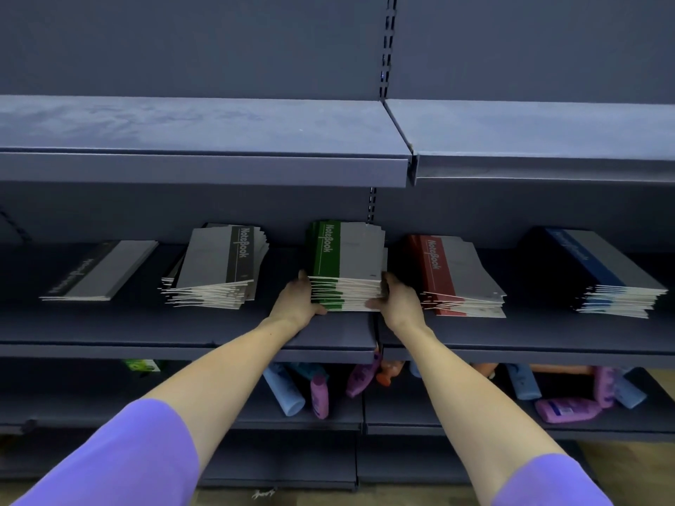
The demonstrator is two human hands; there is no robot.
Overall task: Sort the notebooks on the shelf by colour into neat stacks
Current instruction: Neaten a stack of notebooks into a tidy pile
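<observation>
Several stacks of notebooks lie in a row on the middle shelf (182, 332). The green stack (347, 257) sits in the centre. My left hand (297, 303) presses its near left corner and my right hand (396, 301) presses its near right corner, both curled around the stack's front edge. To the left is a messy black-spined stack (219, 264) with fanned edges, and further left a thin black stack (100, 272). On the right come a red stack (456, 275), slightly uneven, and a blue stack (599, 272).
An upper shelf (204, 140) overhangs the notebooks, bare on top. The lower shelf (475, 427) holds lying bottles in purple (319, 396), light blue (285, 390) and pink (566, 410). A slotted upright (372, 204) runs behind the green stack.
</observation>
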